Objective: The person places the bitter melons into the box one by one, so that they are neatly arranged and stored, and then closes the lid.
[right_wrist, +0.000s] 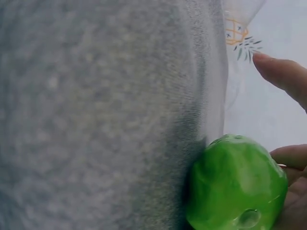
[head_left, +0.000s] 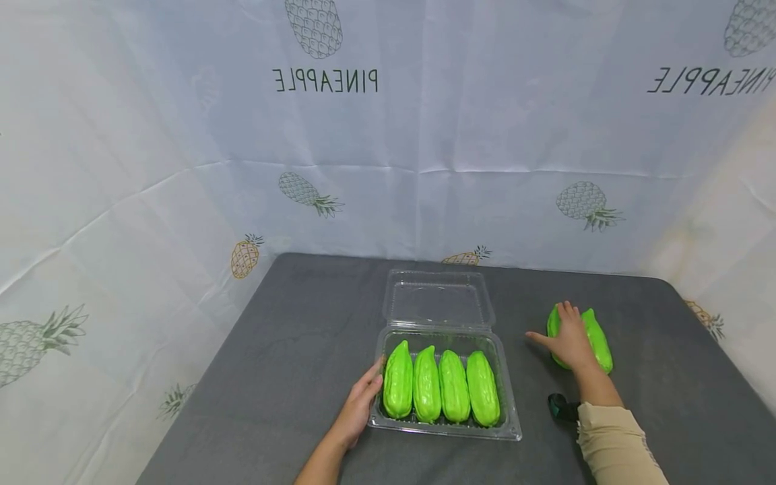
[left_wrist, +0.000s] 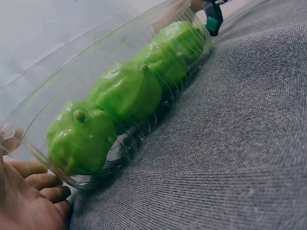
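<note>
A clear plastic clamshell box (head_left: 445, 431) stands with its lid (head_left: 439, 303) folded back. Several bright green, ridged bitter melons (head_left: 455, 387) lie side by side in its base; the left wrist view shows their rounded ends through the clear wall. My left hand (head_left: 358, 407) touches the box's left side, fingers loosely extended along the wall. To the right of the box, my right hand (head_left: 572, 343) is over a bitter melon (head_left: 553, 322), partly covering it, with the thumb spread away. Another bitter melon (head_left: 597, 340) lies just right of that hand. The right wrist view has one bitter melon (right_wrist: 237, 184) beside the fingers.
A dark grey cloth (head_left: 291, 350) covers the table. Behind and beside it hangs a pale curtain (head_left: 388, 128) with pineapple prints. A black strap device (head_left: 562, 407) is at my right wrist, close to the sleeve (head_left: 618, 441).
</note>
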`<state>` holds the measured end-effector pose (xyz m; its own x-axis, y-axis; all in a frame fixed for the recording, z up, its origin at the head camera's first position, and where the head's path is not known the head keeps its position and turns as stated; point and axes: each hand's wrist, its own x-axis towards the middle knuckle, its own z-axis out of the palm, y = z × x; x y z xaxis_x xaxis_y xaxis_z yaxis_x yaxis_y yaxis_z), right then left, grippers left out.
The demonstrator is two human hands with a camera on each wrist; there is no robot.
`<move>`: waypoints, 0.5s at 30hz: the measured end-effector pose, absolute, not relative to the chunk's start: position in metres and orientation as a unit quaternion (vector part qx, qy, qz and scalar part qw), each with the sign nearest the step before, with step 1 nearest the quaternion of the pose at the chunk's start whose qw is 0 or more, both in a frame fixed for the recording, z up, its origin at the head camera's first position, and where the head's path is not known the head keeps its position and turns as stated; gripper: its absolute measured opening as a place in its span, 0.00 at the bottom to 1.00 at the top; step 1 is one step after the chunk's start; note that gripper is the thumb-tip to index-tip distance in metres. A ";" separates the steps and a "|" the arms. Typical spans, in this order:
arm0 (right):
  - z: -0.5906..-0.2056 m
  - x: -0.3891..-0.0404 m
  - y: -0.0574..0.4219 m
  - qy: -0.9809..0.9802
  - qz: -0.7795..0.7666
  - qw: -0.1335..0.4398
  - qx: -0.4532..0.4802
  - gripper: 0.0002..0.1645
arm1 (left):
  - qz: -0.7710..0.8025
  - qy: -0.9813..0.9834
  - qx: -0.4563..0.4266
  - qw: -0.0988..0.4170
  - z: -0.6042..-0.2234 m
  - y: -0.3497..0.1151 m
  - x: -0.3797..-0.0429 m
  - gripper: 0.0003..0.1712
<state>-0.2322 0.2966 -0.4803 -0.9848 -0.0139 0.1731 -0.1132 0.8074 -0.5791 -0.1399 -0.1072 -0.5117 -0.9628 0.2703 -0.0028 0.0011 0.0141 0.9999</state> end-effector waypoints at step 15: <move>-0.471 -0.225 0.287 -0.966 0.256 0.020 0.039 0.46 | 0.702 0.699 0.099 0.092 -0.510 -0.107 -0.140 0.33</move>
